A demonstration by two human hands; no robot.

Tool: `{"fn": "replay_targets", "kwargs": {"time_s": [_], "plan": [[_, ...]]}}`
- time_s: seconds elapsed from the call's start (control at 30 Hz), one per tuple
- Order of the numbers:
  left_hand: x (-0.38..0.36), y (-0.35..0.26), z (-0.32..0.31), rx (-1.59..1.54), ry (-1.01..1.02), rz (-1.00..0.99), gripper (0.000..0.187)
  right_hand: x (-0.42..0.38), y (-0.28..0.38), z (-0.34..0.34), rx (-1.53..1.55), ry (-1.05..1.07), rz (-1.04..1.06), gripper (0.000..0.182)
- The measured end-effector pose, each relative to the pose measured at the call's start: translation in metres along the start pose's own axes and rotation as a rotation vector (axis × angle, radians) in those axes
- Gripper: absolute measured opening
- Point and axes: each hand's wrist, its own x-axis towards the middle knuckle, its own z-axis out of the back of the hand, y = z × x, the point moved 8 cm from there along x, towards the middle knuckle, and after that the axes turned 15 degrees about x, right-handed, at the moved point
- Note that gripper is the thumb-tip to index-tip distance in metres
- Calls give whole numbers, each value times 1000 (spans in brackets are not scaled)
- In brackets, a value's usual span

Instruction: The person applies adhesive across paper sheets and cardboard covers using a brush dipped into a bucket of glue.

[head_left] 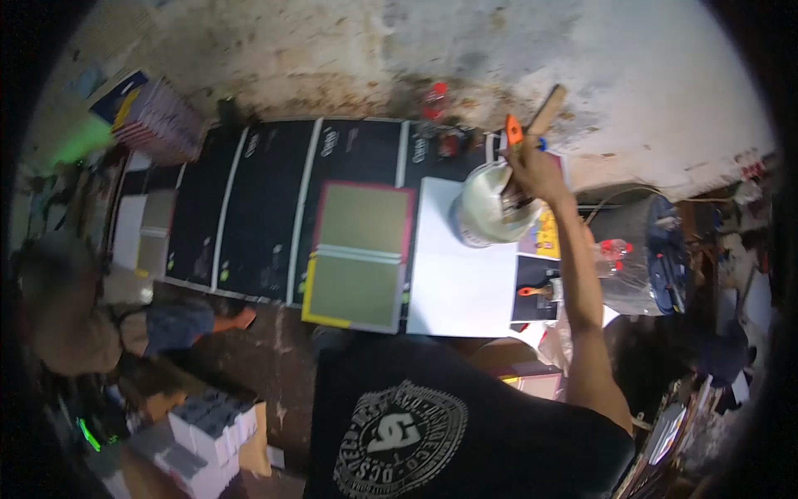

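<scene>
My right hand (536, 176) is closed around a paintbrush with an orange handle (513, 130). The brush points down into a white bucket (477, 218), its bristles below the rim and partly hidden by my fingers. A flat wooden stick (549, 108) also rises from beside my hand at the bucket. Under and in front of the bucket lies a white sheet or stack of paper (457, 291). Left of it is a book cover (362, 287) with two grey boards, pale strips between them and pink and yellow edges. My left hand is out of view.
The black-covered table (258, 208) runs along a stained wall. A second orange-handled brush (534, 291) lies right of the paper. Plastic bottles (434, 101) stand at the back. A tall printed stack (158, 121) is at far left, near a seated person (71, 324). Piled blocks (212, 432) sit below.
</scene>
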Motion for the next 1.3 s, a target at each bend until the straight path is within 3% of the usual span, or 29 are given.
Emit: {"fn": "replay_targets", "kwargs": {"time_s": [0.07,0.13,0.17,0.2,0.23,0.27,0.3,0.33,0.4,0.47,0.57,0.67,0.73,0.8,0.83,0.93,1.0,1.07,1.1,1.2,1.23,1.3], "plan": [[-8,17,20,5,1,91,44,-20,61,0,12,-15,173,43],[-11,67,13,-16,-32,309,45,-35,105,-23,-29,-7,312,44],[-9,109,-14,-76,-62,464,46,-38,122,-38,-26,-47,389,44],[6,145,-57,-194,-181,526,43,-43,135,-58,-25,-90,464,45],[20,178,-115,-104,-373,647,45,-46,150,-80,-12,-97,580,51],[36,199,-179,56,-292,773,49,-51,164,-98,36,-148,677,52],[53,206,-224,-69,-22,815,57,-54,179,-112,137,-122,671,52],[68,206,-299,-83,17,803,78,-56,192,-127,235,-92,662,52],[87,173,-345,-224,213,758,102,-50,198,-168,411,-123,621,49],[94,143,-383,-185,113,697,120,-34,176,-226,516,-87,483,43],[93,130,-412,-126,174,679,125,-9,106,-285,524,-32,126,34],[86,134,-415,-212,142,660,127,-35,53,-236,440,-277,-117,41],[82,134,-425,-211,29,640,129,-67,23,-218,569,-485,104,38],[80,137,-429,-236,-25,590,132,-107,15,-218,1150,-430,-139,29],[76,141,-423,-296,-34,543,130,-128,38,-216,1284,-465,-175,21],[72,146,-423,-335,-14,437,127,-163,84,-235,1125,-483,-164,22],[62,140,-426,-344,-85,424,127,-180,126,-271,993,-334,-64,18],[66,147,-423,-377,-102,404,127,-196,148,-301,593,-146,140,17],[68,147,-425,-379,-83,389,128,-200,160,-298,529,-38,55,19],[66,148,-429,-421,-85,379,130,-200,118,-275,302,-301,-92,21],[65,148,-432,-426,-47,381,130,-196,116,-281,47,-278,18,22],[60,147,-434,-483,-44,388,129,-213,138,-310,11,-92,197,25]]}}
